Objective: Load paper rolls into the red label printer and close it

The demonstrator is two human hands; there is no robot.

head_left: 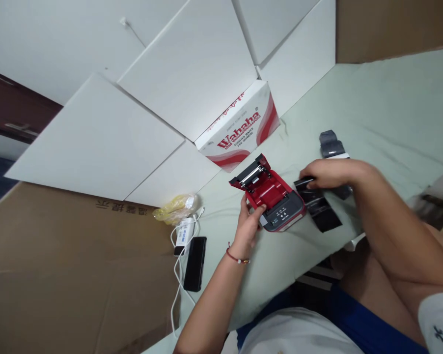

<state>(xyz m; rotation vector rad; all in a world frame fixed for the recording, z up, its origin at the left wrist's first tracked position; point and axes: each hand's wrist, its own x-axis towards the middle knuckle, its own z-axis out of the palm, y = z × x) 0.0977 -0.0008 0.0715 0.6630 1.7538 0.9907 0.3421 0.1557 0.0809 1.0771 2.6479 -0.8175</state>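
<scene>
My left hand point(250, 221) is closed around the near left side of a small red and black printer point(280, 209). The printer's lid point(254, 172) stands raised, showing a bare red compartment inside. To the right of it, my right hand point(319, 174) pinches the upper end of a glossy black strip or packet point(322, 209); its exact kind I cannot make out. Behind my right wrist lies a dark, clear-looking plastic piece point(332, 142) with a white band, partly hidden by the arm.
A white and red Wahaha carton point(239, 130) stands against white panels point(192, 69) at the back. On the left are a black phone point(195, 264), a white cable point(175, 275), a white and blue box point(184, 231) and a yellow plastic bag point(175, 209). Cardboard point(77, 275) borders the pale green cloth point(391, 108).
</scene>
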